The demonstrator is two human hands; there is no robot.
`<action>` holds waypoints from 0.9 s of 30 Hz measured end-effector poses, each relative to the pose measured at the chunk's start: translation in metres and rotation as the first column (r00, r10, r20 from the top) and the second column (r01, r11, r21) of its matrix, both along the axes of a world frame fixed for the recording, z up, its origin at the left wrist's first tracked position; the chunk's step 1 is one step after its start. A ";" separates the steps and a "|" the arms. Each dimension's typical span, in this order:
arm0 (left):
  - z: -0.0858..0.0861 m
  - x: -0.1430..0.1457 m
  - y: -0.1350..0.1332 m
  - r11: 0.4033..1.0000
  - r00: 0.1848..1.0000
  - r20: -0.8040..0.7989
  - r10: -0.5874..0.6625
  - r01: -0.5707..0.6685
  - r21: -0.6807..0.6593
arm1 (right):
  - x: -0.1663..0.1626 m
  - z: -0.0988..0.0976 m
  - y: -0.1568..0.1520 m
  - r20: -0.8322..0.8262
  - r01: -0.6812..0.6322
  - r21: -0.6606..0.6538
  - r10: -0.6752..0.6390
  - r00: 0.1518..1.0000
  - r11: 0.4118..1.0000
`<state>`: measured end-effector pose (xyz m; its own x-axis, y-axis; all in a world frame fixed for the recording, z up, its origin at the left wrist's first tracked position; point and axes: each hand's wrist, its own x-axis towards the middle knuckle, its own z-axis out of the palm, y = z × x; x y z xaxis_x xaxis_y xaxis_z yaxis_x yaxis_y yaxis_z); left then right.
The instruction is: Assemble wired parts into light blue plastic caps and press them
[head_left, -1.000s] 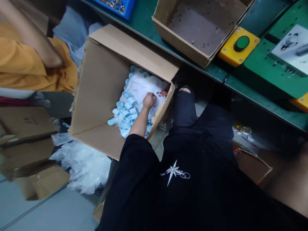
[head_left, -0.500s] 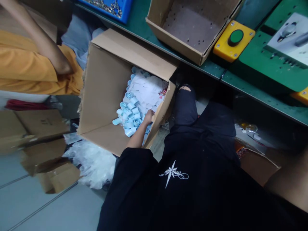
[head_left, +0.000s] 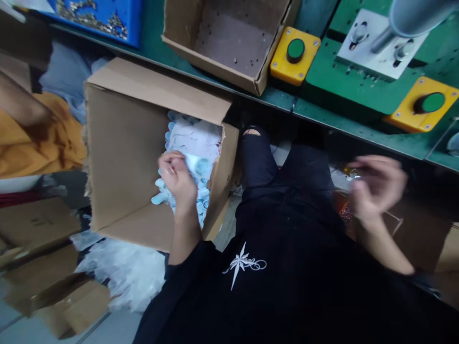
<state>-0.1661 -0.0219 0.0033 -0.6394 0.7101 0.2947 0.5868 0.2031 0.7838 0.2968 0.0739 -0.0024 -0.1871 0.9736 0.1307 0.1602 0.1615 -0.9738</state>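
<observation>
The left hand [head_left: 176,177] is closed around 1 pale blue cap [head_left: 201,166], just above the big cardboard box [head_left: 122,153] on the floor. A firm, level hold would keep the cap from dropping back onto the pile. The right hand [head_left: 375,188] is blurry; I cannot tell if it holds anything.

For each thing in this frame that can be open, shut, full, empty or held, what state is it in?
Floor carton: flaps open, partly filled with pale blue caps.
Pale blue cap: held in the left hand, above the carton.
Right hand: raised, blurred; grip unclear.
Bench box: open, nearly empty, a few small bits.
Blue bin: holds small metal parts.
Green buttons: not touched.
</observation>
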 end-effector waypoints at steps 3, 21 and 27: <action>0.023 0.091 -0.001 0.861 0.835 0.226 -0.501 0.507 0.037 | -0.069 -0.010 -0.038 -0.379 -0.573 -0.309 0.455 0.806 0.759; 0.021 0.171 0.005 0.700 0.703 0.064 -0.708 0.711 -0.067 | -0.050 -0.013 -0.038 0.166 -0.429 0.072 0.413 0.895 0.901; 0.026 0.175 0.007 0.671 0.667 -0.080 -0.741 0.731 -0.126 | -0.053 -0.016 -0.045 0.347 -0.403 0.162 0.330 0.878 0.901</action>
